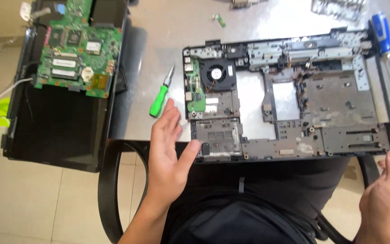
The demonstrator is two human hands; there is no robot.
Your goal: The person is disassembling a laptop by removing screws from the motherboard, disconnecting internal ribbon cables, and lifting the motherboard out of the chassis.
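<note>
Bracing the stripped laptop chassis (pixel 290 95) between open palms, you are touching its near-left corner with your left hand (pixel 168 153), while your right hand (pixel 387 190) is hovering, loosely open, at the right end. It is overhanging the bench (pixel 159 27); a nudge could tip it lapward.

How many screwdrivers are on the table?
2: a green-handled screwdriver left of the opened laptop base, and a blue-handled screwdriver at its right edge. More may lie out of view.

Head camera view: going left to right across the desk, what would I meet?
Green circuit board on a black laptop part → green-handled screwdriver → left hand → cooling fan in the opened laptop base → blue-handled screwdriver, with the right hand below it.
</note>
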